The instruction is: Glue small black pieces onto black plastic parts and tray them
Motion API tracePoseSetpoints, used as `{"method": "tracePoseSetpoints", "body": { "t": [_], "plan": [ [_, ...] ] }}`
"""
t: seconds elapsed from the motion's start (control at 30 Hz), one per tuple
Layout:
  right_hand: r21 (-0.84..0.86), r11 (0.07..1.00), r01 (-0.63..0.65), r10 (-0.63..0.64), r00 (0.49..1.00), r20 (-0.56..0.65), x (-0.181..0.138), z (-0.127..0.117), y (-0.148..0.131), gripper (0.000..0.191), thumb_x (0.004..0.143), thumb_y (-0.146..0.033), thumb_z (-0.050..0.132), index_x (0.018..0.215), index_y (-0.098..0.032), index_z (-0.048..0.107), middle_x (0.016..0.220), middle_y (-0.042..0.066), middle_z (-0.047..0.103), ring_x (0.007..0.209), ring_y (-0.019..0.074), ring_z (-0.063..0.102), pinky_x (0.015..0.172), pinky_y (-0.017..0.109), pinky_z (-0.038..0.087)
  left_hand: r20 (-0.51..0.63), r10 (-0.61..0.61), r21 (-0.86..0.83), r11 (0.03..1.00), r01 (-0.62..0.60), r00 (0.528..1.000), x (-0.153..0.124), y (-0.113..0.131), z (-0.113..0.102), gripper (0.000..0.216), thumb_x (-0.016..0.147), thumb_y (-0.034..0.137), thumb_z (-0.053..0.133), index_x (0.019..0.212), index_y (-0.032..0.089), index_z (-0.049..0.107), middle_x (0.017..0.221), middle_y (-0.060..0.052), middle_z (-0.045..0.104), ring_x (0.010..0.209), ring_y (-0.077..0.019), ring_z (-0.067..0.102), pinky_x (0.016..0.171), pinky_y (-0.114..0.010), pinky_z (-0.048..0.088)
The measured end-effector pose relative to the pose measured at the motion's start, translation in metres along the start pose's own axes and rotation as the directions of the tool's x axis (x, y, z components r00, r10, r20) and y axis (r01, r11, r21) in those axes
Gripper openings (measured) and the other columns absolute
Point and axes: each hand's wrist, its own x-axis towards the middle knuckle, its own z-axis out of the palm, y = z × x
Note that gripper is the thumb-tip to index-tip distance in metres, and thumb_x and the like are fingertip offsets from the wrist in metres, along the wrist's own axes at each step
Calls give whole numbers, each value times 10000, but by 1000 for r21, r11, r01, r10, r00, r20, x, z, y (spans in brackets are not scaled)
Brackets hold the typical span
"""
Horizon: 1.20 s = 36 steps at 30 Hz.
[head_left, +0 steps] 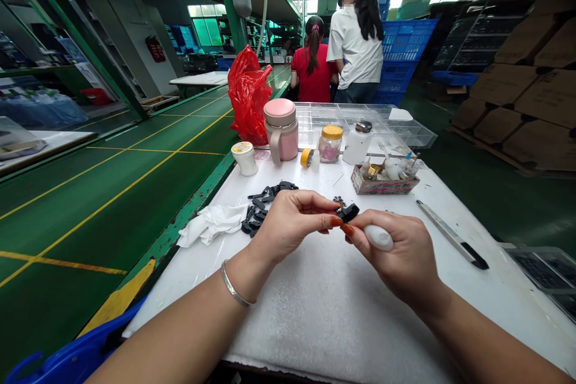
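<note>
My left hand (294,216) is closed, pinching a small black plastic part (348,212) between thumb and fingers. Against the same part, the thumb and fingertips of my right hand (396,246) are closed. A white rounded handle (378,237) sticks out of the right grip; the working end is hidden by the fingers. Just left of my left hand lies a pile of black parts (257,213), partly covered by it. Some tiny dark pieces (339,200) are scattered behind the held part. A white cloth (211,223) lies beside the pile.
Behind my hands stand a pink mug (288,138), a white tub (245,159), a yellow-lidded jar (330,145), a roll of yellow tape (306,158) and a box of small bottles (384,185). Tweezers (452,235) lie on the right. Two people are further back.
</note>
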Motion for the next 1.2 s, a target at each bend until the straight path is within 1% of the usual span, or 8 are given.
{"method": "tracePoseSetpoints", "body": {
  "t": [0.23,0.4,0.57,0.7,0.83,0.9,1.03,1.2],
  "plan": [
    [7,1000,-8,8,1000,9,0,1,0,140,844,-219,639,712,-193,678,623,-10,663,538,128,587,520,240,415,-9,0,21,1000,0,1000,-1,0,0,231,621,202,846,823,123,766,707,-50,714,614,-121,620,593,-226,515],
    [-1,999,-48,48,999,4,1,1,2,135,845,-258,648,733,-197,692,641,-1,678,553,144,605,533,249,429,-26,70,81,994,-68,997,-1,-2,0,211,661,212,819,846,131,757,760,-56,718,663,-138,637,604,-235,530],
    [19,992,-127,127,992,-25,3,1,6,124,826,-311,692,768,-204,718,694,6,711,593,159,634,559,255,452,-87,207,257,950,-178,975,-3,-1,2,196,689,231,795,854,142,738,830,-64,725,771,-179,670,684,-267,560],
    [30,981,-189,192,977,-93,4,0,8,131,815,-350,714,809,-220,722,755,7,727,663,169,652,581,253,469,-83,314,465,852,-242,946,-6,3,3,192,716,222,768,888,148,728,781,-43,696,727,-157,644,631,-236,542],
    [110,962,-251,263,957,-118,6,0,8,258,814,-389,717,1009,-224,682,730,-2,701,658,169,644,635,278,496,-31,336,537,800,-268,941,-8,7,2,198,752,196,728,945,156,714,786,-32,685,714,-141,635,636,-229,539],
    [172,946,-276,292,954,-75,8,0,9,303,817,-396,712,1057,-216,669,698,-1,687,640,172,638,630,290,499,-4,329,547,791,-274,944,-9,7,2,203,759,188,719,960,162,710,779,-28,685,704,-137,636,638,-228,537],
    [369,858,-357,360,931,63,9,1,16,248,799,-409,724,877,-174,709,697,33,672,632,171,621,586,282,494,4,320,539,797,-272,947,-10,6,3,188,757,207,724,938,158,711,775,-33,696,708,-148,650,653,-239,538],
    [609,577,-545,446,834,324,10,5,22,234,802,-388,717,804,-161,659,651,20,621,610,137,561,549,236,443,-25,321,491,829,-268,947,-11,5,4,224,752,263,746,944,153,710,774,-38,696,708,-150,645,638,-234,529]
  ]
}}
